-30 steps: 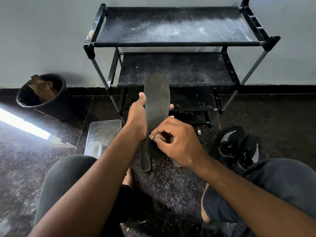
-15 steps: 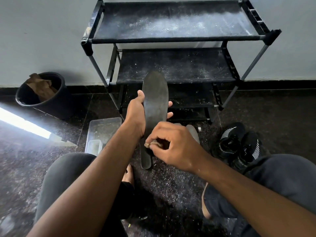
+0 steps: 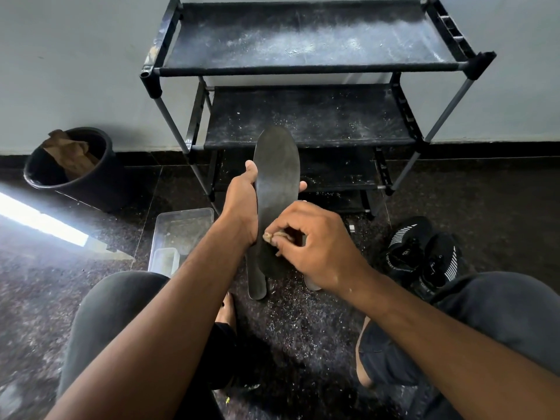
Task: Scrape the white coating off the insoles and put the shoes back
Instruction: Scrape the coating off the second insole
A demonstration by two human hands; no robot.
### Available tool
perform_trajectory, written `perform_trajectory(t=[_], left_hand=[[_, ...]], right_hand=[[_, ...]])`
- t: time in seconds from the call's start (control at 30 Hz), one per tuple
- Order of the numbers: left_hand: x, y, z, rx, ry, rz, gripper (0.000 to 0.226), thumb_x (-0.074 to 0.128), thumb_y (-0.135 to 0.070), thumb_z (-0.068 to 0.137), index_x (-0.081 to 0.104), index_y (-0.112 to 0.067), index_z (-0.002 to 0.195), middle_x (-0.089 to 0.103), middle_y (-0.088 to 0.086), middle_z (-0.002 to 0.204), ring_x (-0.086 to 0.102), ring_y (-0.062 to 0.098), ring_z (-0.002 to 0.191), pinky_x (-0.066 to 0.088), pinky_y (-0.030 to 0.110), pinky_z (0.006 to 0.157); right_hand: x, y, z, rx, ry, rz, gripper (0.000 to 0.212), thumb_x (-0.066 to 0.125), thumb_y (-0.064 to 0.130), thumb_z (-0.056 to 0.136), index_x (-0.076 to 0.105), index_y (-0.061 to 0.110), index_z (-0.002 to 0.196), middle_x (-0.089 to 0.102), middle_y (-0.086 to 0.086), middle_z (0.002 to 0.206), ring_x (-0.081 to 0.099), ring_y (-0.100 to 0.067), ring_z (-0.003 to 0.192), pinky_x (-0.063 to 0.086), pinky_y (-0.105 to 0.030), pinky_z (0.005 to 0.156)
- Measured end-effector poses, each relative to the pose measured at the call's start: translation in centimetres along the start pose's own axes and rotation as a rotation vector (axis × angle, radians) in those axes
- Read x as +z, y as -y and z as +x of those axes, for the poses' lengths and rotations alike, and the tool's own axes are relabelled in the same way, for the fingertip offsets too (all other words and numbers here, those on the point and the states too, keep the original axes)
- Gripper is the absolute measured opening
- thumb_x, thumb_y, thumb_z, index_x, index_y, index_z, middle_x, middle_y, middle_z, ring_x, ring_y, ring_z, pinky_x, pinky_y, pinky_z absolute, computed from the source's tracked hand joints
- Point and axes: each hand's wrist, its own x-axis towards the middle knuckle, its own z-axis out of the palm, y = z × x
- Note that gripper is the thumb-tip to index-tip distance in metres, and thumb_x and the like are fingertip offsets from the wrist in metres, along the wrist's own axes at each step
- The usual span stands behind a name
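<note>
Shift since 0.5 s earlier: right hand (image 3: 315,237), pinching a small scraper (image 3: 274,236), slid slightly toward 6 o'clock. Insole (image 3: 277,177): upright, centre, gripped mid-length by left hand (image 3: 242,204); judged light, flexible. Shoes (image 3: 424,256): floor, 3 o'clock.

Insole (image 3: 277,177): matt dark grey. Rack (image 3: 306,40): black cloth shelves, white-dusted, metal tubes. Tub (image 3: 181,225) at 9 o'clock: clear plastic. Floor (image 3: 485,189): glossy speckled stone.
</note>
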Motion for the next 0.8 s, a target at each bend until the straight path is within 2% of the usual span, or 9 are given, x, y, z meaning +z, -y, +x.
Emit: perform_trajectory(t=[0.07,0.13,0.23,0.4,0.43,0.6,0.67,0.7,0.8], left_hand=[[0.1,-0.1,0.0,-0.005,-0.006,-0.009,0.065,0.03,-0.059,0.108,0.066,-0.008,0.125,0.077,0.02,0.11,0.076,0.034,0.102,0.059,0.052,0.087],[0.0,-0.3,0.0,0.0,-0.015,-0.037,0.065,0.03,-0.058,0.109,0.066,-0.007,0.125,0.078,0.018,0.109,0.076,0.034,0.102,0.059,0.052,0.087],[-0.1,-0.6,0.1,0.015,-0.017,-0.063,0.064,0.031,-0.056,0.109,0.064,-0.005,0.128,0.078,0.017,0.111,0.075,0.034,0.105,0.062,0.051,0.081],[0.0,-0.6,-0.1,0.012,-0.005,-0.047,0.064,0.029,-0.055,0.11,0.066,-0.005,0.123,0.078,0.019,0.105,0.077,0.033,0.097,0.062,0.048,0.074],[0.0,-0.6,-0.1,0.013,-0.007,-0.053,0.063,0.03,-0.055,0.11,0.066,-0.005,0.124,0.078,0.018,0.107,0.077,0.033,0.099,0.063,0.048,0.073],[-0.5,-0.7,0.3,0.008,-0.033,-0.098,0.064,0.032,-0.057,0.109,0.062,-0.007,0.135,0.076,0.016,0.118,0.074,0.036,0.107,0.062,0.051,0.078],[-0.6,-0.8,0.4,0.023,-0.032,-0.08,0.065,0.03,-0.057,0.109,0.062,-0.006,0.135,0.076,0.017,0.118,0.075,0.037,0.107,0.061,0.052,0.081],[-0.5,-0.7,0.4,0.023,-0.031,-0.057,0.066,0.03,-0.057,0.109,0.063,-0.005,0.134,0.076,0.018,0.117,0.075,0.037,0.105,0.061,0.052,0.082],[-0.4,-0.3,0.7,0.022,-0.03,0.029,0.068,0.032,-0.058,0.108,0.066,-0.003,0.13,0.075,0.023,0.116,0.074,0.038,0.105,0.062,0.051,0.084]], right_hand=[[0.0,0.3,-0.3,-0.004,0.055,-0.019,0.012,0.074,0.001,0.08,0.076,0.012,0.083,0.067,0.005,0.086,0.062,-0.004,0.08,0.046,-0.009,0.075],[0.0,0.8,-0.8,-0.027,0.171,-0.018,0.012,0.074,0.001,0.08,0.077,0.013,0.082,0.067,0.006,0.086,0.061,0.001,0.081,0.042,-0.004,0.074],[0.0,0.3,-0.6,-0.035,0.244,-0.005,0.012,0.07,0.0,0.082,0.077,0.009,0.085,0.066,0.004,0.087,0.062,-0.006,0.081,0.046,-0.01,0.071],[-0.7,-1.0,0.2,-0.018,0.096,-0.051,0.011,0.071,-0.003,0.082,0.075,0.007,0.085,0.067,0.0,0.09,0.064,-0.008,0.084,0.053,-0.026,0.075],[-0.6,-1.0,0.1,-0.013,0.097,-0.055,0.011,0.071,-0.002,0.082,0.075,0.008,0.085,0.066,0.001,0.09,0.064,-0.008,0.084,0.053,-0.025,0.075],[-0.8,0.0,-0.4,0.073,0.341,-0.122,0.008,0.073,0.011,0.083,0.078,0.017,0.084,0.068,0.008,0.088,0.057,0.008,0.083,0.039,-0.001,0.072],[-1.9,-0.1,0.0,0.172,0.414,-0.026,0.007,0.076,0.011,0.081,0.078,0.016,0.083,0.072,0.005,0.085,0.063,0.006,0.078,0.046,-0.007,0.072],[-2.6,-0.3,0.3,0.232,0.42,0.072,0.007,0.076,0.009,0.08,0.078,0.015,0.084,0.074,0.002,0.082,0.068,-0.002,0.076,0.054,-0.016,0.074],[-4.4,-1.3,1.4,0.353,0.221,0.264,0.008,0.076,0.004,0.082,0.078,0.009,0.087,0.077,-0.004,0.083,0.074,-0.02,0.083,0.059,-0.037,0.082]])
